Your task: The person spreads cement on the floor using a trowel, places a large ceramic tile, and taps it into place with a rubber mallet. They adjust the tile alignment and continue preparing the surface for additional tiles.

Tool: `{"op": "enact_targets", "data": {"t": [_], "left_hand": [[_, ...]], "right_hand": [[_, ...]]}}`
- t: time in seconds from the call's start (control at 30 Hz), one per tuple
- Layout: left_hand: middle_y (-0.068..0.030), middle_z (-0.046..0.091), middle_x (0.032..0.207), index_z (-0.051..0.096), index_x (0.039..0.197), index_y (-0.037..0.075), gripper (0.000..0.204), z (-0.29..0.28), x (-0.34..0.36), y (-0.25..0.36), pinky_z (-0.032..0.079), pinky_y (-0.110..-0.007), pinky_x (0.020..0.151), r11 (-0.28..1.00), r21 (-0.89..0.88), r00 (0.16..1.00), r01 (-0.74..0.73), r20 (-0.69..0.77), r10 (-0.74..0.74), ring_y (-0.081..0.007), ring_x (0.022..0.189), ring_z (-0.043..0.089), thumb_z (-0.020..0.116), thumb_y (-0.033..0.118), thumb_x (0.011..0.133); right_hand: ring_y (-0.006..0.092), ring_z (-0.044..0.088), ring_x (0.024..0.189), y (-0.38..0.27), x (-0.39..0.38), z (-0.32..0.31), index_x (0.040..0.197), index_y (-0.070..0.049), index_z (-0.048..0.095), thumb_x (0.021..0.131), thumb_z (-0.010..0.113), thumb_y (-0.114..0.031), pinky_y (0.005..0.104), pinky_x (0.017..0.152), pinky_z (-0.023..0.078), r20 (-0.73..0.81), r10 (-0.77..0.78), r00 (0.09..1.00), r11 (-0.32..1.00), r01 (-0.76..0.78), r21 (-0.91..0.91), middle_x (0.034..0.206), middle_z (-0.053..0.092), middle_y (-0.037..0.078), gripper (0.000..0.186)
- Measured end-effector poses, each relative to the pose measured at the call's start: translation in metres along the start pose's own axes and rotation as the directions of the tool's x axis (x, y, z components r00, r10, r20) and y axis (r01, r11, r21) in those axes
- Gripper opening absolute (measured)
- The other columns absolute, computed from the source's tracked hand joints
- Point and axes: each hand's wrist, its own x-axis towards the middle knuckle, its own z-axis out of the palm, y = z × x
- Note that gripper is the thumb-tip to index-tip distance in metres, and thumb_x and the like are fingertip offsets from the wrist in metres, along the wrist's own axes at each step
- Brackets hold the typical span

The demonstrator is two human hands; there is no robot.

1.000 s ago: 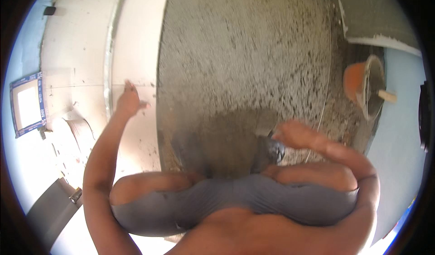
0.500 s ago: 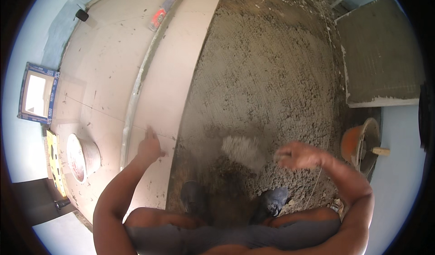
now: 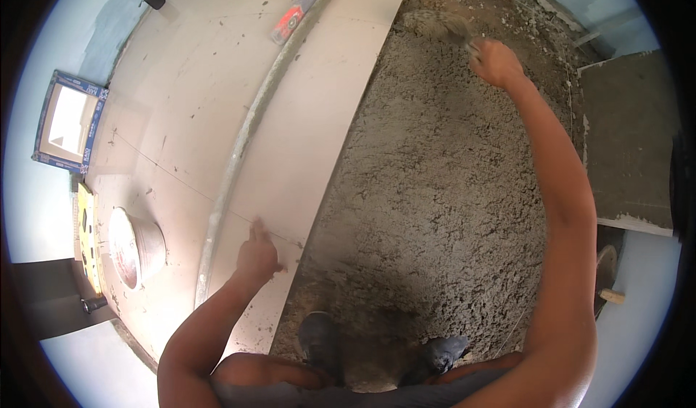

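Hands well apart, tool blurred

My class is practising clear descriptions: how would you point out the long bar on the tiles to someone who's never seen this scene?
Start with the pale tiled floor left of the rough grey surface. The long bar lies on it, passing just left of the left hand. Its narrow greyish length sets it apart from the squat whitish bucket.

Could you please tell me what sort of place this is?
Probably a room under construction: rough grey mortar, pale floor tiles beside it, and a bucket on the tiles.
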Motion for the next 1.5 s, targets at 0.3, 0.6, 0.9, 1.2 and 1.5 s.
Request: {"op": "enact_targets", "data": {"t": [0.3,0.6,0.9,1.2,1.5], "left_hand": [[-0.0403,0.018,0.15,0.036,0.132,-0.022,0.107,0.001,-0.002,0.002,0.05,-0.042,0.096,0.999,0.027,0.998,-0.033,-0.055,0.035,-0.0482,0.135,0.037,0.089,0.039,0.063],[-0.0403,0.017,0.151,0.033,0.135,-0.022,0.11,-0.003,-0.004,0.001,0.049,-0.041,0.098,0.998,0.063,1.0,-0.003,0.008,0.003,-0.046,0.139,0.035,0.087,0.045,0.065],[-0.0377,0.013,0.154,0.027,0.141,-0.02,0.116,-0.007,-0.002,0.003,0.047,-0.039,0.102,0.995,0.1,0.997,0.011,0.07,-0.019,-0.0416,0.144,0.028,0.083,0.051,0.068],[-0.035,0.014,0.155,0.03,0.142,-0.016,0.114,0.004,-0.003,-0.008,0.045,-0.039,0.104,0.993,0.113,0.999,0.024,0.036,-0.029,-0.0397,0.143,0.03,0.084,0.051,0.068],[-0.031,0.017,0.157,0.027,0.144,-0.016,0.11,-0.014,0.0,0.008,0.044,-0.036,0.107,0.974,0.224,0.993,0.035,0.103,-0.06,-0.0329,0.142,0.034,0.08,0.049,0.074]], "right_hand": [[0.0339,0.068,0.076,-0.023,0.04,0.063,0.116,0.007,0.055,0.094,0.057,-0.027,0.046,0.067,0.056,-0.084,0.221,0.972,0.842,-0.147,0.518,0.092,0.066,0.022,0.04],[0.0255,0.063,0.062,-0.07,0.048,0.038,0.083,0.005,0.061,0.096,0.054,-0.026,0.0404,0.057,0.053,0.329,0.072,0.942,0.869,-0.221,0.442,0.073,0.063,0.019,0.034],[0.0413,0.065,0.097,0.005,-0.018,0.022,0.102,0.004,0.069,0.097,0.051,-0.028,0.0498,0.089,0.049,0.305,0.053,0.951,0.996,-0.03,-0.08,0.106,0.067,0.026,0.037],[0.0449,0.061,0.09,-0.026,-0.337,-0.056,0.105,0.005,0.06,0.096,0.054,-0.032,0.0476,0.081,0.048,0.547,0.085,0.833,0.902,-0.298,0.314,0.097,0.062,0.029,0.038],[0.0397,0.063,0.078,-0.099,-0.477,-0.016,0.095,0.003,0.063,0.098,0.053,-0.035,0.0472,0.072,0.048,0.842,-0.338,0.421,0.837,-0.274,0.474,0.085,0.064,0.024,0.039]]}}
